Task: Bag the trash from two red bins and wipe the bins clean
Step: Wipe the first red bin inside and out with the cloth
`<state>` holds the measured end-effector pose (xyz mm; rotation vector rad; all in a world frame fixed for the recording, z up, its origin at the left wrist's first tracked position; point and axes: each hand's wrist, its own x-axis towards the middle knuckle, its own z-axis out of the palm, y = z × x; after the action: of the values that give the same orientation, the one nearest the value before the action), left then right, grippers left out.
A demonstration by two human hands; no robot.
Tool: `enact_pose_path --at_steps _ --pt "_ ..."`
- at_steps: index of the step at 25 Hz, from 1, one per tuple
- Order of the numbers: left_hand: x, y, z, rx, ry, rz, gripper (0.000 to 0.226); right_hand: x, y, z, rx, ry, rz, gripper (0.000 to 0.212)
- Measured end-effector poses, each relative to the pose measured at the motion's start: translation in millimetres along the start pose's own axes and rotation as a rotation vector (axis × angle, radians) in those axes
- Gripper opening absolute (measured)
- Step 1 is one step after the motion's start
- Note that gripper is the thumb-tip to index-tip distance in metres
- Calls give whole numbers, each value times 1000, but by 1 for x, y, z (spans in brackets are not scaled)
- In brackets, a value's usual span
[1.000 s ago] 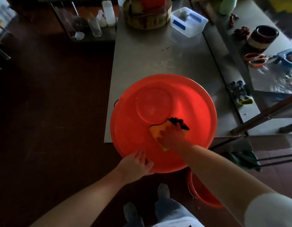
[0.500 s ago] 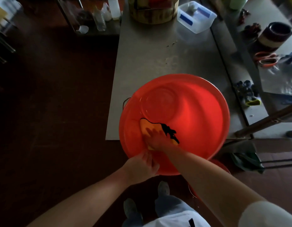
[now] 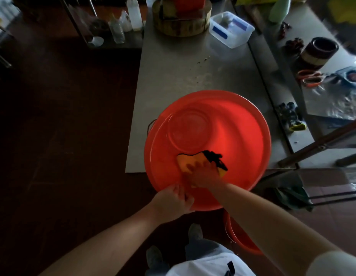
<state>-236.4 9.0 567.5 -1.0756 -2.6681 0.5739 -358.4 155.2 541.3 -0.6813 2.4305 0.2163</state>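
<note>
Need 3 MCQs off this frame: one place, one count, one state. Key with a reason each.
1. Where is the orange cloth?
A) on the floor
B) inside the red bin
C) in the clear tub

2. How many red bins show?
A) one
B) three
C) two

3. What is the left hand doing?
A) gripping the bin's near rim
B) hanging free
C) holding scissors

Key:
1 B: the right hand presses it flat against the bin's inner wall.
2 C: one rests on the table, and a second bin stands on the floor by the feet.
3 A: its fingers curl over the rim.
</note>
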Motion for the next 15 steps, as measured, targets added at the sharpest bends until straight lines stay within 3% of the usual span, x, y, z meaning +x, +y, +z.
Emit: enact_pose_path --at_steps 2,4,7,11,15 --pt "-2 -2 -2 -8 7 -19 52 4 -11 1 42 -36 -35 58" --pt "-6 -3 -4 -22 19 -24 53 -3 6 -5 -88 48 -27 56" --pt "-11 -4 -6 -27 36 -45 53 -12 48 -20 -253 113 121 46" --pt "-13 -5 -4 -29 21 -37 55 -28 31 -9 -145 103 218 50" --pt "-12 -10 -1 -71 14 -32 52 -42 -21 8 88 -24 126 58"
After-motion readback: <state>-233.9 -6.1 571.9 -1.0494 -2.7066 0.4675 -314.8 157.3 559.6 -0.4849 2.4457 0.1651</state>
